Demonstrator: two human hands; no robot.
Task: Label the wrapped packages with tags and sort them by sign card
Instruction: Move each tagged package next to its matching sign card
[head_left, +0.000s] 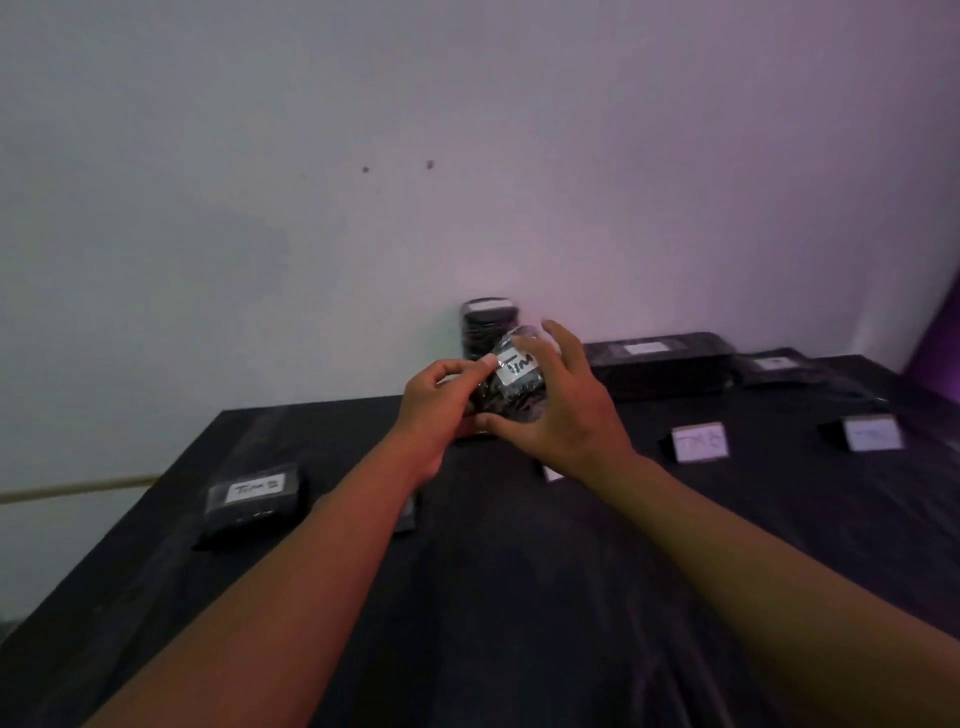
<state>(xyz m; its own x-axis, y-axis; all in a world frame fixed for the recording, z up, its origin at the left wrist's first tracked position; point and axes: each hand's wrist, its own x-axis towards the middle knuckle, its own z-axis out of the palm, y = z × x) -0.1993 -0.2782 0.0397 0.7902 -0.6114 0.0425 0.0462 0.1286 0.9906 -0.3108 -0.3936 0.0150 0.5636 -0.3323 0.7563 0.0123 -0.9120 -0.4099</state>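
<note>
Black plastic-wrapped package (511, 387) sits lifted between both hands above the middle of the desk (519, 597), toward its far edge. A white tag (515, 365) with dark handwriting lies on the package's upper face. The left hand (441, 402) has its grip pinched, thumb and forefinger closed on the left edge of the tag or the wrap there; which of the two I cannot tell. The right hand (563, 402) cups the package from the right, thumb under its near side and fingers spread and curved around its far side.

Behind the hands, against the pale wall (467, 130), stands a stack of dark wrapped packages (488, 325). To the right of it, along the far edge, lie a long flat labelled package (657, 361) and a smaller one (776, 366). Two white sign cards stand on the right half of the desk, one nearer the middle (698, 441) and one further right (872, 433); their writing is too blurred to read. On the left side, well apart from the hands, lies a tagged package (253, 501). A black cloth covers the desk.
</note>
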